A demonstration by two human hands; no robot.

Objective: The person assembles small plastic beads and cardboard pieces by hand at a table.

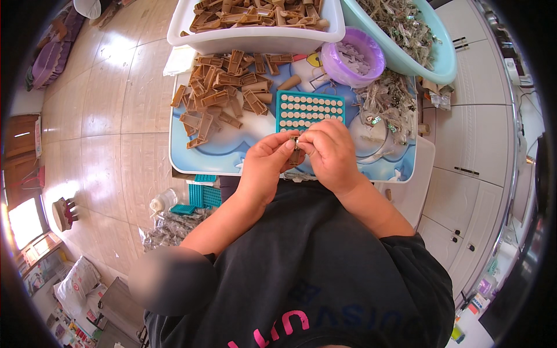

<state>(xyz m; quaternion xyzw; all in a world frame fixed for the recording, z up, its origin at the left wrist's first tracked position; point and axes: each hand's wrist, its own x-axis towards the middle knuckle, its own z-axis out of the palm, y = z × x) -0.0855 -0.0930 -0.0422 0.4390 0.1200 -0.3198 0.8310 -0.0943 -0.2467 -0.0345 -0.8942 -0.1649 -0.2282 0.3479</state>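
My left hand [264, 161] is closed around a small brown plastic housing [295, 156], held upright just in front of my body. At the top of that housing, my right hand [332, 152] pinches with thumb and forefinger. A tiny pale part seems to show there, too small to make out. Right behind my fingers lies a teal tray [279, 103] with rows of small round whitish pieces. To its left, a loose pile of brown plastic housings [217, 95] spreads over the blue patterned table [220, 155].
At the back stands a white bin [255, 39] full of brown housings. A purple bowl [380, 64] holds small pale pieces. A light teal tub [447, 66] contains wired parts, and more wire bundles [386, 104] lie below it. White cabinets [458, 139] line the right side.
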